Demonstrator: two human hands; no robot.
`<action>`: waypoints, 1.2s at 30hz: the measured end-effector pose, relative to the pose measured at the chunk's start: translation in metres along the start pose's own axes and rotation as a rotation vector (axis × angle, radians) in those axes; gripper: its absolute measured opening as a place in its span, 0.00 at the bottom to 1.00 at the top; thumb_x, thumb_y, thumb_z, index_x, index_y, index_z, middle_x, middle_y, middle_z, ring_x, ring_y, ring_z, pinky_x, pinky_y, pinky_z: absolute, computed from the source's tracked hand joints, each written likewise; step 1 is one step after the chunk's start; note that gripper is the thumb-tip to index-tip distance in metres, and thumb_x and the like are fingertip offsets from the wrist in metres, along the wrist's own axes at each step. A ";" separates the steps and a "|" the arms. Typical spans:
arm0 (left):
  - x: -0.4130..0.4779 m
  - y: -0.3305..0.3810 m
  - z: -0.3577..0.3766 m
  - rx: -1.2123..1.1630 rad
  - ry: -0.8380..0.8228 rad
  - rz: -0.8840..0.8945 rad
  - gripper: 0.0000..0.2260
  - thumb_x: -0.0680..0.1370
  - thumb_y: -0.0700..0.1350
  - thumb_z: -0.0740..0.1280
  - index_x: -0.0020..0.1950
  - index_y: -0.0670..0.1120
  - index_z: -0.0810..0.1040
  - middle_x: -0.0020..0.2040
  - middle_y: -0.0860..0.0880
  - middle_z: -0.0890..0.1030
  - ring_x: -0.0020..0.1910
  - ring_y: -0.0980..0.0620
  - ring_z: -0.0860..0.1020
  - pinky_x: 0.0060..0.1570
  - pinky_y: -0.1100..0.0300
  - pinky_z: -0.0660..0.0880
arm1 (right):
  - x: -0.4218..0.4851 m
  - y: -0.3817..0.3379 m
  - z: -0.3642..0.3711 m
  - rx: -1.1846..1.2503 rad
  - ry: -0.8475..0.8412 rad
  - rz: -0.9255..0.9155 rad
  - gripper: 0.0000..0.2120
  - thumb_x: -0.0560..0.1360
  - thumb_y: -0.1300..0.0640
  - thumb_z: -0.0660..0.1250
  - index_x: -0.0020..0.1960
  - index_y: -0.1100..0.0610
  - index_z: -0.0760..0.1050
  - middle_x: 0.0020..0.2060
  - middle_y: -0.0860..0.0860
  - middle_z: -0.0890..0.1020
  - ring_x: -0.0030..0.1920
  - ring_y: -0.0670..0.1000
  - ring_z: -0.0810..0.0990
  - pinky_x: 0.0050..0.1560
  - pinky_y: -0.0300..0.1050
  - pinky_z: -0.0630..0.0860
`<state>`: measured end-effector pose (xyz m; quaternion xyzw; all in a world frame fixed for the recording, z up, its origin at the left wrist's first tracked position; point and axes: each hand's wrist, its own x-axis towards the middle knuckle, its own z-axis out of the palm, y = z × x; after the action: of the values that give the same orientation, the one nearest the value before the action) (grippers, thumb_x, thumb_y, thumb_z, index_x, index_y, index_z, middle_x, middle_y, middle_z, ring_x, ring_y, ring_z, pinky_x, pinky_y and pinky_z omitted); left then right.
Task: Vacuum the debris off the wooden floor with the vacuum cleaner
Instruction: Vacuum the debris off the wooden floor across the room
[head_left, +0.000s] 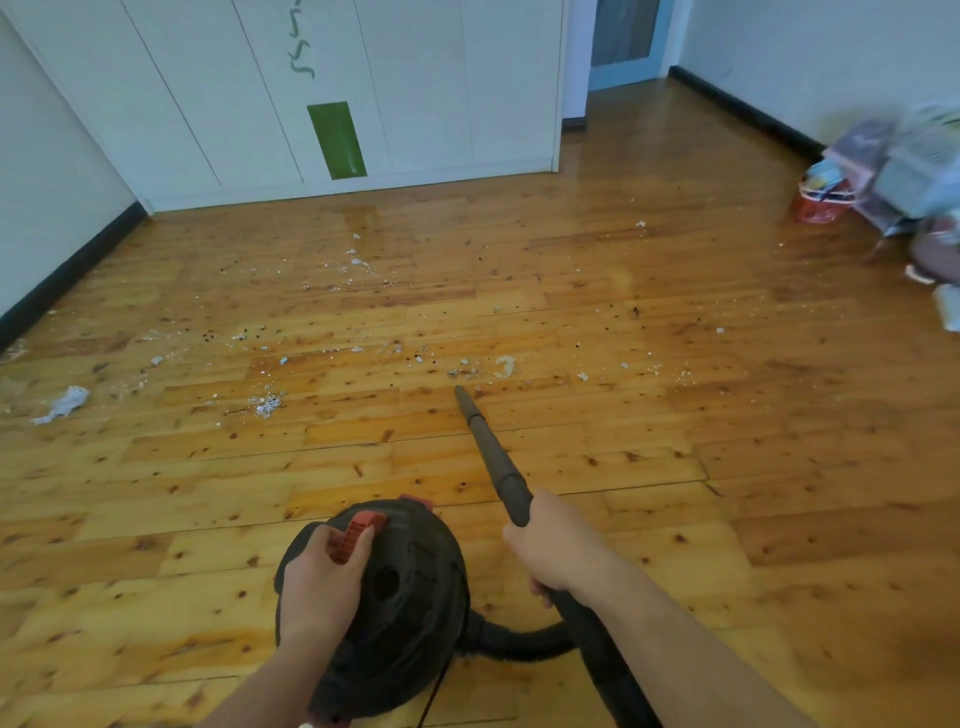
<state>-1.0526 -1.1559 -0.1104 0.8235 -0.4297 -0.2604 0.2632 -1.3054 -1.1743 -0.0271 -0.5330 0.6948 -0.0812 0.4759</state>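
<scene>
Vacuum cleaner (410, 597) sits on the wooden floor (779, 467) right below you: a round black canister. Your left hand (322, 577) is on its top, fingers and thumb curled round the red handle (356, 535). Your right hand (556, 551) is closed round the dark wand (488, 452) at its near end, where the black hose (519, 642) runs back to the canister. Wand slants forward and a little left. Its tip (460, 392) is at the boards, touching or just above, cannot tell which. Tip stops just short of a band of debris (267, 405): white crumbs and dark specks strewn across the floor. Crumpled pale scrap (65, 402) lies far left. White cabinet (415, 104) with a green panel (336, 140) stands beyond. Pile of bags (893, 171) and a red basket (823, 200) sit by the right wall
</scene>
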 end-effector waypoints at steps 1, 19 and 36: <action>0.000 0.000 0.000 0.006 0.003 -0.001 0.14 0.79 0.60 0.68 0.45 0.50 0.75 0.39 0.49 0.81 0.37 0.50 0.80 0.33 0.55 0.73 | -0.003 0.003 -0.003 0.011 0.003 0.006 0.15 0.84 0.52 0.62 0.68 0.57 0.67 0.46 0.55 0.81 0.30 0.50 0.80 0.28 0.42 0.79; -0.004 0.003 -0.001 -0.014 0.001 0.033 0.12 0.79 0.58 0.68 0.47 0.50 0.76 0.40 0.49 0.81 0.39 0.51 0.80 0.41 0.51 0.80 | -0.021 -0.003 -0.023 -0.051 0.032 0.037 0.18 0.86 0.55 0.59 0.72 0.62 0.66 0.32 0.54 0.81 0.25 0.49 0.77 0.26 0.38 0.75; -0.006 0.003 -0.003 -0.029 -0.013 0.048 0.13 0.80 0.58 0.68 0.50 0.49 0.76 0.42 0.50 0.80 0.40 0.52 0.79 0.37 0.54 0.76 | -0.026 0.014 -0.054 0.026 0.091 0.088 0.15 0.85 0.56 0.59 0.67 0.64 0.69 0.35 0.58 0.80 0.32 0.55 0.80 0.38 0.47 0.81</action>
<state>-1.0549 -1.1518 -0.1049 0.8074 -0.4473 -0.2654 0.2786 -1.3556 -1.1688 0.0085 -0.4914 0.7374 -0.0933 0.4539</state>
